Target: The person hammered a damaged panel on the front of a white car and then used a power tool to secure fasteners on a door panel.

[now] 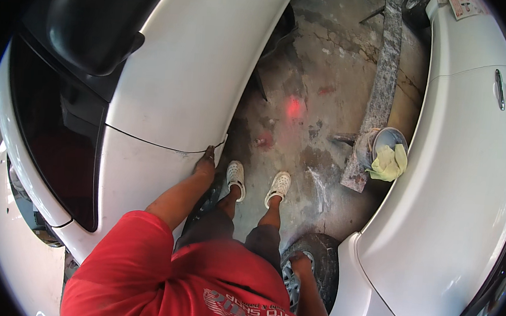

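Observation:
On the left, my left hand [205, 165] rests against the lower side of a white car [176, 88]. Its fingers reach out to the dark seam [177, 150] between two body panels, close to the panel's bottom edge. Small scuffs show along that seam. No tool is visible in this hand. My right hand [300, 263] hangs low at my side, in front of the wheel [327, 269] of a second white car [458, 166]. How its fingers are set, and whether they hold anything, does not show from above.
A long, paint-stained plank bench [385, 67] stands between the cars. At its near end sits a bucket [390, 135] with a yellow-green cloth [390, 163] over its rim. The concrete floor [312, 62] has cracks, stains and a red light spot. A black side mirror [92, 17] juts out upper left.

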Demonstrator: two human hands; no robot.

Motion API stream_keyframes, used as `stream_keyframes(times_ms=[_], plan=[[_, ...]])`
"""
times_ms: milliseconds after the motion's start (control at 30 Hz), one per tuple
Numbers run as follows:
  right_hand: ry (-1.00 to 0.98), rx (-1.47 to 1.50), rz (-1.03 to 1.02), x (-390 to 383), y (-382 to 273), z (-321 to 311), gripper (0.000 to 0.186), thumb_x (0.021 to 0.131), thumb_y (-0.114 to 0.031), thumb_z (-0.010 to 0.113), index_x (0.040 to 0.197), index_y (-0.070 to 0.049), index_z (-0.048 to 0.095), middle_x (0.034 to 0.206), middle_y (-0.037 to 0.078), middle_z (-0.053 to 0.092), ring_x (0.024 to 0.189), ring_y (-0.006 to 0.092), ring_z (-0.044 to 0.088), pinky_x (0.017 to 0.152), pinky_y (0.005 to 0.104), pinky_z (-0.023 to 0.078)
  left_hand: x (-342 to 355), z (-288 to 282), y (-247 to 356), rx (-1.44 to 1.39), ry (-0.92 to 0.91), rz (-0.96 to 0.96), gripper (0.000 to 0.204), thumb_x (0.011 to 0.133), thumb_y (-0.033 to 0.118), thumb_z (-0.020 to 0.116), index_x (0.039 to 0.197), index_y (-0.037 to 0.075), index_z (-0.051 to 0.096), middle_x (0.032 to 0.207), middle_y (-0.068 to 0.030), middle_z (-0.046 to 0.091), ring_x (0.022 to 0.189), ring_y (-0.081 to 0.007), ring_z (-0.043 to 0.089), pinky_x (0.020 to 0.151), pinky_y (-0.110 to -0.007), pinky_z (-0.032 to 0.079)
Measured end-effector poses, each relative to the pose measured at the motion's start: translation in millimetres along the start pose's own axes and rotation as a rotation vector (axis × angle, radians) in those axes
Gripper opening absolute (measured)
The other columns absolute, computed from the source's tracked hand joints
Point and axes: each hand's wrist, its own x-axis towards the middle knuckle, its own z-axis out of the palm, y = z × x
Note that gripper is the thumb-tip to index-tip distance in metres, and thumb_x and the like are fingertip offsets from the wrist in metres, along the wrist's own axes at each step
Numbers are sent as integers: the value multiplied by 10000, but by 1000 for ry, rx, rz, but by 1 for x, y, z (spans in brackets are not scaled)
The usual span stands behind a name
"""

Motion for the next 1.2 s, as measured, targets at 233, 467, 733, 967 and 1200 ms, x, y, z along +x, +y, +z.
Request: stream_keyframes(times_ms=[233,467,733,967,1200], plan=[[277,-291,-371,36,17,-6,250,857,-177,602,1032,-37,711,1068,216,706,960,384,688,866,458,541,-2,-50,-17,175,-158,270,628,961,304,483,1468,-64,434,1606,-222,323,1537,-327,193,1257,-500,-1],[227,306,-40,50,-31,-26,305,858,-194,634,1108,-25,678,967,211,729,967,388,690,882,449,535,-17,-51,-23,206,-174,289,604,963,250,458,1466,-82,423,1590,-241,341,1525,-329,232,1263,-476,17],[221,79,-188,63,44,33,294,873,-175,601,1122,-55,703,1077,167,730,997,354,689,888,421,539,-18,-71,-34,109,-164,325,586,948,210,463,1443,-103,440,1569,-249,372,1522,-305,244,1266,-464,12],[232,195,75,44,8,-16,321,860,-219,629,1110,-26,687,1016,211,728,998,395,686,910,444,533,-27,-59,-32,-16,-102,212,610,923,175,482,1439,-140,408,1582,-258,338,1515,-305,257,1275,-400,19],[260,193,-33,57,13,-5,313,849,-218,647,1105,-47,700,1002,222,721,962,405,691,883,451,544,-29,-44,-34,-9,-18,222,596,924,173,451,1428,-144,421,1545,-263,394,1510,-312,268,1276,-415,61]])
